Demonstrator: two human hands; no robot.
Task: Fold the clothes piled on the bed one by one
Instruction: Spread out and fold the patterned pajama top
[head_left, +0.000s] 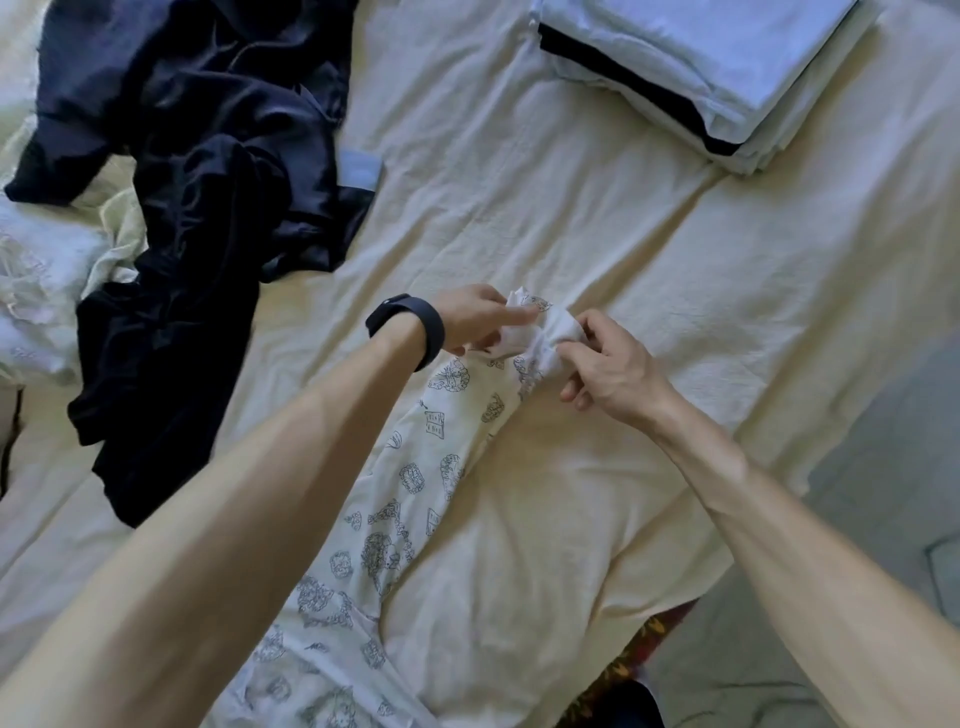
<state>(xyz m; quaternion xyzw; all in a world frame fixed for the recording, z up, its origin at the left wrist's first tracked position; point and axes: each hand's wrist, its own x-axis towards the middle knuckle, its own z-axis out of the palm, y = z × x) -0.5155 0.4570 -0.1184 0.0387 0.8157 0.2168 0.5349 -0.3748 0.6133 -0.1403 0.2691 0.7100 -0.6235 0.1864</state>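
Observation:
A white garment with grey printed drawings lies stretched along the cream bedspread, running from the bottom edge of the view up to the middle. Its bunched far end is held between both hands. My left hand, with a dark band on the wrist, pinches the cloth from the left. My right hand grips the gathered end from the right, fingers curled round it. A pile of dark navy clothes lies unfolded at the upper left.
A stack of folded pale blue and white items with a dark layer sits at the upper right. Crumpled white cloth lies at the far left. The bed's edge and grey floor are at the right.

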